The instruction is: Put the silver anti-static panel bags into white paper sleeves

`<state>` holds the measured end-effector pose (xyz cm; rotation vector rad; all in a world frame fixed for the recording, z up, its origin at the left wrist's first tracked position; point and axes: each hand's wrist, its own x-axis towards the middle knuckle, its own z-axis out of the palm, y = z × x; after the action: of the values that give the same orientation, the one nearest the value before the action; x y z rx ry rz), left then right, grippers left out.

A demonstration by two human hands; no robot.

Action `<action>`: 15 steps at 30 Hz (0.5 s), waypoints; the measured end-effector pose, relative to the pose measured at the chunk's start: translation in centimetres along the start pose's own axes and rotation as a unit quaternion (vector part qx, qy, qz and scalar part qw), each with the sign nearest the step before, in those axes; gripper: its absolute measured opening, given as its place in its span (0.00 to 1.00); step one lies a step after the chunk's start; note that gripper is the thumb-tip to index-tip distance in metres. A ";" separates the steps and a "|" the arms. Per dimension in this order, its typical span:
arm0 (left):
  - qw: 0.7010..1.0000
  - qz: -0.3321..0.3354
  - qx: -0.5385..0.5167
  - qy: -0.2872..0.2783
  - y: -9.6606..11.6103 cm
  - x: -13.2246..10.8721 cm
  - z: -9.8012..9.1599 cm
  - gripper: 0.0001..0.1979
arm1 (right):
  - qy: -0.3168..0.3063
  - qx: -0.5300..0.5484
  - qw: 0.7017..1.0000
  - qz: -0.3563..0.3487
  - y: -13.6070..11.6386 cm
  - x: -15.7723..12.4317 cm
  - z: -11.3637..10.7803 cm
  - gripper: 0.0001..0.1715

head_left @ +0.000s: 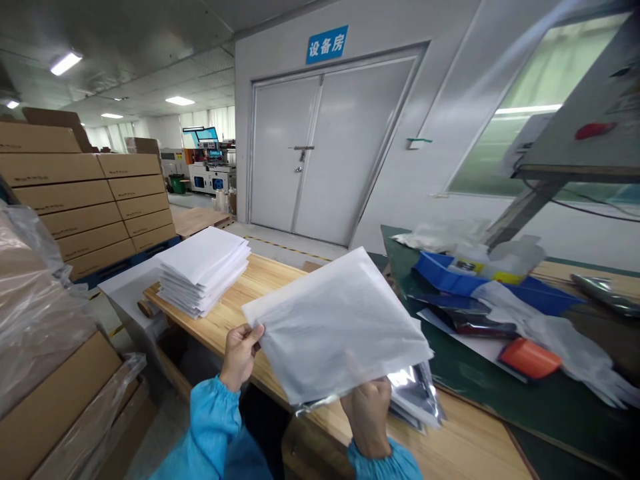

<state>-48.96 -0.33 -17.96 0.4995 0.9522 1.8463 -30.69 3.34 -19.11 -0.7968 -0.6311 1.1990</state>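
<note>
Above the bench (235,313), our left hand (239,353) pinched the pouch (335,327) at its left corner, thumb on top. Our right hand (369,413) gripped its lower edge from behind, fingers closed. A paper stack (203,267) lay on the bench's far left end.

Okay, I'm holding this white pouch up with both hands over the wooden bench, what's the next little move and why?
Probably lower the white pouch toward the wooden bench. Your left hand pinches its left edge and your right hand grips its bottom edge, so it hangs tilted in the air. A stack of similar white pouches lies squared on the bench's far end, and silver bags lie just beneath.
</note>
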 end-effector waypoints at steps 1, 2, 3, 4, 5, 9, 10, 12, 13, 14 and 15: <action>1.000 0.003 0.005 0.022 -0.1 -0.1 0.0 0.18 | 0.003 0.005 1.000 -0.005 0.0 -0.1 0.2 0.23; 0.999 0.001 0.009 0.034 -0.2 -0.2 0.1 0.19 | 0.006 0.009 1.000 -0.015 0.0 -0.2 0.4 0.23; 0.999 -0.010 0.014 0.032 -0.5 -0.5 0.3 0.19 | 0.006 0.013 1.000 -0.027 0.0 -0.3 0.6 0.23; 0.999 -0.030 0.018 0.015 -0.8 -0.9 0.4 0.19 | 0.004 0.017 0.999 -0.035 0.1 -0.4 0.8 0.22; 0.998 -0.053 0.023 -0.013 -1.3 -1.3 0.6 0.20 | 0.001 0.020 0.999 -0.039 0.2 -0.5 1.0 0.22; 0.990 -0.108 0.036 -0.081 -3.8 -3.6 1.2 0.22 | 0.009 0.016 1.000 -0.024 0.8 -0.7 1.6 0.19; 0.990 -0.113 0.034 -0.073 -4.4 -4.1 1.2 0.23 | 0.014 0.011 1.000 -0.024 1.0 -0.7 1.6 0.18; 0.990 -0.132 0.026 -0.047 -5.4 -4.7 0.9 0.23 | 0.014 0.008 1.000 -0.023 1.3 -0.6 1.7 0.17; 0.990 -0.135 0.022 -0.029 -5.6 -4.9 0.6 0.23 | 0.013 0.011 1.000 -0.021 1.4 -0.6 1.8 0.17; 0.992 -0.123 0.025 -0.003 -5.6 -4.9 0.3 0.24 | 0.015 0.014 1.000 -0.018 1.5 -0.6 1.8 0.18; 0.994 -0.091 0.042 0.032 -5.4 -4.9 -0.1 0.25 | 0.017 0.013 1.000 -0.015 1.5 -0.5 1.8 0.18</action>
<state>-43.73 -3.48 -21.93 0.3916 1.0863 1.6727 -33.15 3.45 -19.30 -0.7815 -0.5964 1.1612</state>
